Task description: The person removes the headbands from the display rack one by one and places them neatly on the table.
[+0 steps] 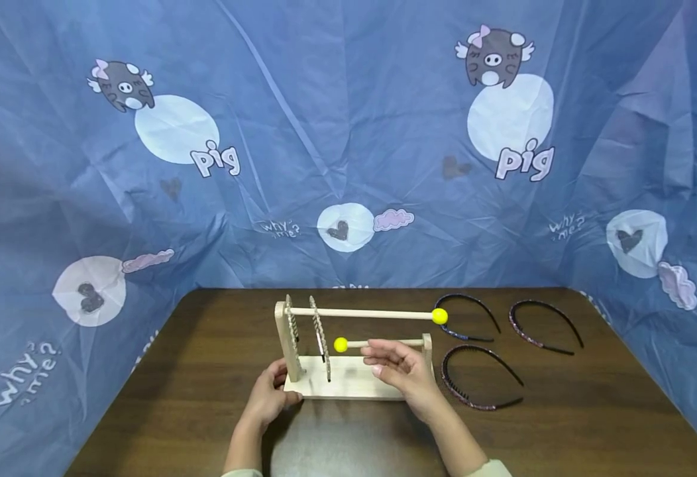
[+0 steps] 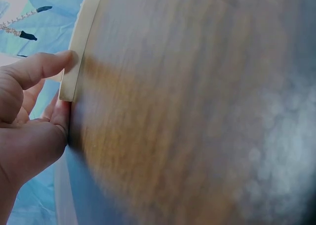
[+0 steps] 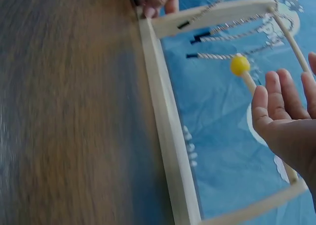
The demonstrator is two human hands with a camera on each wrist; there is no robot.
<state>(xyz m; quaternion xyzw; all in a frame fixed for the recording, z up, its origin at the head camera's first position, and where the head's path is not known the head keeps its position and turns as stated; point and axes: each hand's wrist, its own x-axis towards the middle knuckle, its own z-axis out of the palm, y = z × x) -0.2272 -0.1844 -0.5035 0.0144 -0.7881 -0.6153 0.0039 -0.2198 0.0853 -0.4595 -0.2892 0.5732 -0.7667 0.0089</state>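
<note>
A pale wooden headband stand (image 1: 354, 384) has a long upper rod and a shorter lower one, each tipped with a yellow ball. Two beaded headbands (image 1: 320, 324) with dark tips hang on the upper rod near the tall left post. My left hand (image 1: 265, 395) grips the left end of the base, thumb on its front edge in the left wrist view. My right hand (image 1: 409, 377) is in front of the lower rod (image 1: 411, 342), its fingers loosely extended and holding nothing. In the right wrist view, its palm is beside that rod's yellow ball (image 3: 240, 65).
Three more headbands lie on the brown table (image 1: 593, 411) right of the stand: a blue one (image 1: 456, 334) at the back, a pinkish one (image 1: 527, 336) farther right, and a dark purple one (image 1: 474, 404) nearer. Blue printed cloth (image 1: 348, 132) surrounds the table's back and sides.
</note>
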